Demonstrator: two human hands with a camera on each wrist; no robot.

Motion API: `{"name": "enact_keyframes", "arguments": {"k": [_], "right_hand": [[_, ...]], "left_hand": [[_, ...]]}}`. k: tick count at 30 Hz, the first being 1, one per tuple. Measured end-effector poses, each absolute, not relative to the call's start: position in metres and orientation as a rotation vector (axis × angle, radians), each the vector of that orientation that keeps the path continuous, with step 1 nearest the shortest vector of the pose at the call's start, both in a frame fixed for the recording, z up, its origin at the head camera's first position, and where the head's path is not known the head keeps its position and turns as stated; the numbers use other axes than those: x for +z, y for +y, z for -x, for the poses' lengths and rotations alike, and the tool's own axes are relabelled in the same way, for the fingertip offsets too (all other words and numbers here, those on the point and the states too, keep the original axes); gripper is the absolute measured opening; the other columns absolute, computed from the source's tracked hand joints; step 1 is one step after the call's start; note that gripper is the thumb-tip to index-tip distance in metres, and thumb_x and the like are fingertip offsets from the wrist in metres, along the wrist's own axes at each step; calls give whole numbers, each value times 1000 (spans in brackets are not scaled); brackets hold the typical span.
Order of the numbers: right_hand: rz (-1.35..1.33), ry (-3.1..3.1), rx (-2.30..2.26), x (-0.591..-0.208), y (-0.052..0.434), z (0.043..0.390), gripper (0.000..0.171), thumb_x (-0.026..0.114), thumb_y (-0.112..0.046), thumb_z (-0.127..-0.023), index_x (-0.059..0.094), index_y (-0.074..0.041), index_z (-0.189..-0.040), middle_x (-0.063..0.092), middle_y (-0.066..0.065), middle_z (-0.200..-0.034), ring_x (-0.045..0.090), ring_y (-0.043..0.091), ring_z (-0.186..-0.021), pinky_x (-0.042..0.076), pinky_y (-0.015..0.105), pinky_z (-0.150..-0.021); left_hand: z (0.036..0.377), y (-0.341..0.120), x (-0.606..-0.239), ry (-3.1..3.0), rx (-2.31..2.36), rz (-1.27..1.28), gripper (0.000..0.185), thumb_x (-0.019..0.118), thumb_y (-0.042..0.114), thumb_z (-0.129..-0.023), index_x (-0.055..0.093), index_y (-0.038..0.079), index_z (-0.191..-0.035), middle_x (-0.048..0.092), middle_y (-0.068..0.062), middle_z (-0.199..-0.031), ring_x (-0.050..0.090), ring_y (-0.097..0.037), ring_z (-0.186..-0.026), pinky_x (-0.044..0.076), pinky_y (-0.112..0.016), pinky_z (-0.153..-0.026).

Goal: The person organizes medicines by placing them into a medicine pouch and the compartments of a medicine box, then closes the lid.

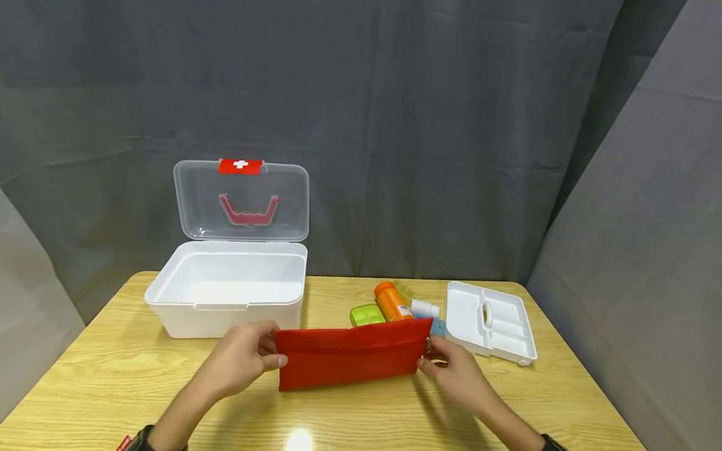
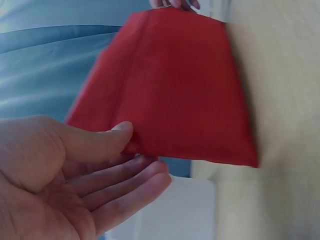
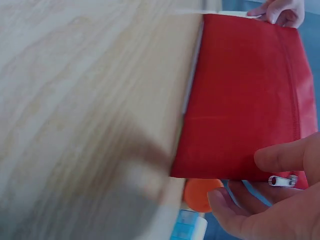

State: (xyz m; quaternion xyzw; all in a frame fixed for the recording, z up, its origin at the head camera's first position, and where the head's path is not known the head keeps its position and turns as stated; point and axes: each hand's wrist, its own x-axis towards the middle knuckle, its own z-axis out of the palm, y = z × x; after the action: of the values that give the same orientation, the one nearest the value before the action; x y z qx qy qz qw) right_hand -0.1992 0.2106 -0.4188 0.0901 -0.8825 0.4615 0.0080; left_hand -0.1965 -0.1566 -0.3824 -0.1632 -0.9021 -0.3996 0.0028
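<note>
Between both hands a red zippered pouch (image 1: 352,355) is held up on its long side, close over the front of the table. My left hand (image 1: 242,358) pinches its left end, thumb on the near face and fingers behind, as the left wrist view shows on the pouch (image 2: 180,90). My right hand (image 1: 454,373) pinches the other end beside the metal zipper pull (image 3: 283,181). The zipper runs along the upper part of the pouch (image 3: 240,95). Behind it, partly hidden, lie an orange bottle (image 1: 392,302), a green pill case (image 1: 367,314) and a small white bottle (image 1: 424,308).
An open white box (image 1: 225,318) stands at the back left, its clear lid (image 1: 242,188) raised and carrying a red handle. A white divided tray (image 1: 510,322) lies at the right. A blue pill case (image 1: 439,327) peeks out behind the pouch. Grey curtains hang behind the table (image 1: 101,369).
</note>
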Motion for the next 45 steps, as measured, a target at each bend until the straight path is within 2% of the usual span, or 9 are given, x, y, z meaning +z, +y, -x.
{"name": "enact_keyframes", "arguments": {"k": [4,7,13,18,25,30,38,45], "right_hand": [[-294,-2753,1453,-430,209,199,32,69,1,-89,67,0,-121,73,13,-114,71,29,-104,59,36,-87],[-248,-2715,1459,-438,206,199,31,70,4,-87,69,0,-118,74,13,-111,73,29,-101,60,35,-84],[-150,-2633,1452,-446,200,201,29,71,9,-84,72,-4,-111,76,9,-105,74,25,-97,61,32,-81],[-147,-2604,1428,-450,196,202,28,70,11,-83,72,-2,-107,76,11,-102,75,25,-94,61,33,-79],[-132,-2590,1413,-444,190,203,24,72,9,-84,74,-5,-103,77,8,-95,74,20,-87,59,24,-72],[-191,-2576,1339,-421,185,208,25,72,5,-86,73,-6,-108,76,6,-99,73,17,-86,58,24,-72],[-299,-2489,1182,-363,164,233,19,74,-2,-87,67,-6,-104,76,8,-90,73,20,-81,59,33,-73],[-318,-2464,1184,-317,133,262,27,72,-10,-91,62,-5,-116,75,13,-100,74,27,-89,60,44,-79]], "left_hand": [[197,-154,-396,-2836,-1240,485,19,83,4,-78,68,8,-88,71,1,-81,66,-10,-75,55,-26,-67],[197,-153,-403,-2817,-1253,477,19,82,2,-77,68,9,-86,72,0,-81,67,-11,-74,55,-26,-66],[199,-152,-411,-2797,-1330,468,24,81,0,-77,72,7,-97,75,-3,-87,70,-13,-77,56,-25,-66],[199,-149,-415,-2791,-1342,432,31,79,-5,-75,72,5,-104,75,-4,-87,69,-13,-76,57,-26,-65],[200,-146,-413,-2717,-1299,229,29,80,-4,-77,73,11,-101,74,1,-84,69,-11,-74,56,-29,-66],[203,-152,-388,-2612,-1321,196,21,79,-2,-81,69,8,-97,77,-6,-86,74,-17,-76,59,-31,-69],[219,-175,-328,-2489,-1140,227,24,76,7,-87,66,6,-109,78,-13,-91,77,-25,-81,58,-37,-70],[243,-201,-274,-2476,-1020,159,32,74,15,-90,65,5,-120,77,-18,-98,75,-35,-89,52,-41,-73]]}}
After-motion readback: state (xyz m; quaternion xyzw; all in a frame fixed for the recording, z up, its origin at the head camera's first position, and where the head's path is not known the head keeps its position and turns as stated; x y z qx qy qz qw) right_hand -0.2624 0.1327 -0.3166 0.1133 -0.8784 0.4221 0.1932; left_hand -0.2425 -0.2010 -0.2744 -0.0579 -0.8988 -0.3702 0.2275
